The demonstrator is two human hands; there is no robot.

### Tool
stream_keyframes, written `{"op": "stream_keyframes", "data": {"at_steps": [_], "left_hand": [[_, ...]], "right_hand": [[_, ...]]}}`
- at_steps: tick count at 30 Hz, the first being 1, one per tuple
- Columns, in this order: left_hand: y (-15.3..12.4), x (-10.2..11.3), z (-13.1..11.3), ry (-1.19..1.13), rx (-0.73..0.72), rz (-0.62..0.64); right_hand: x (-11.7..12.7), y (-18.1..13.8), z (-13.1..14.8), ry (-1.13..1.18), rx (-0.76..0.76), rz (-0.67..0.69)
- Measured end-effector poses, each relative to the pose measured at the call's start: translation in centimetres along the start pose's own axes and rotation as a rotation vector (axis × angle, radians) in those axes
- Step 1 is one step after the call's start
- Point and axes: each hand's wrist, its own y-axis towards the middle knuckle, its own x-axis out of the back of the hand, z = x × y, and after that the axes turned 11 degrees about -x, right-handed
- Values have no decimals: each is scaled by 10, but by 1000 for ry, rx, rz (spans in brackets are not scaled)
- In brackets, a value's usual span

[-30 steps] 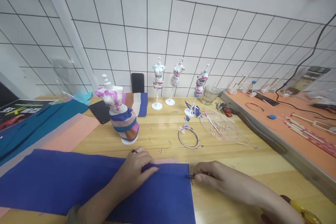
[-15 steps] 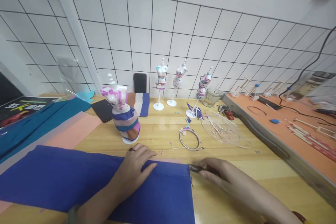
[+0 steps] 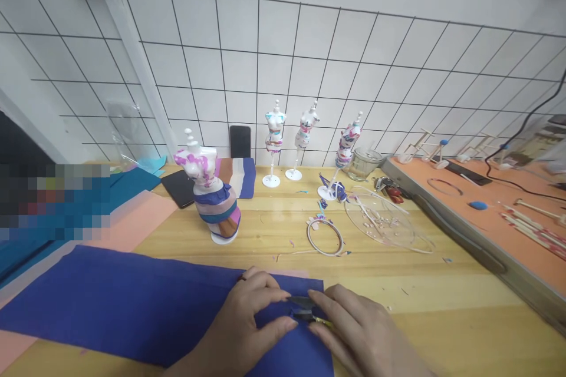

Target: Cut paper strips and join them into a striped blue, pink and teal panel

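Note:
A dark blue sheet [image 3: 132, 306] of felt or paper lies flat along the near edge of the wooden table [image 3: 274, 230]. My left hand [image 3: 247, 321] rests on its right part, fingers pressed down and pinching a fold. My right hand [image 3: 358, 330] is closed on small scissors [image 3: 305, 306], their blades lying on the sheet's right end between both hands. A small dressed mannequin bust [image 3: 212, 200] stands just behind the sheet.
Three small mannequins on stands [image 3: 274, 141] line the back by the grid wall, with a phone [image 3: 240, 140], a glass jar [image 3: 365, 164], a ring [image 3: 326, 237] and a clear plastic piece [image 3: 384, 221]. Teal and peach sheets [image 3: 132, 218] lie left. An orange board [image 3: 495, 206] sits right.
My right hand moved left with the scissors from the sheet's right edge onto the sheet. My left hand slid right and nearer, closing up to it.

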Motion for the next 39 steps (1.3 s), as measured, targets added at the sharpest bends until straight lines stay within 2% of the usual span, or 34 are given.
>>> {"op": "stream_keyframes", "data": {"at_steps": [4,6,8,12,14,19,27,30,34,36,39], "left_hand": [[-2,-5,3,-117,285,-58],[-2,-6,2,-74,358,-89],[-3,-5,0,51,280,-119],[-3,-4,-4,322,-57,-151],[-3,-3,-4,407,-145,-141],[-1,-2,-7,504,-232,-80],[-1,0,-4,640,-350,27],[-2,1,2,663,-309,15],[1,11,8,586,-127,-93],[4,21,13,543,4,-114],[7,41,25,570,204,-114]], "right_hand": [[-2,0,2,22,-33,-30],[-3,-1,3,35,-58,-26],[-4,-2,4,46,-78,-27],[-10,-3,5,32,-73,-85],[-12,-4,6,8,-60,-107],[-14,-4,9,-42,-35,-104],[-20,-7,9,-1,-52,-71],[-19,-8,8,34,-82,-46],[-13,-6,7,102,-124,10],[-10,-5,4,162,-194,73],[-9,-2,-7,301,-382,175]]}}
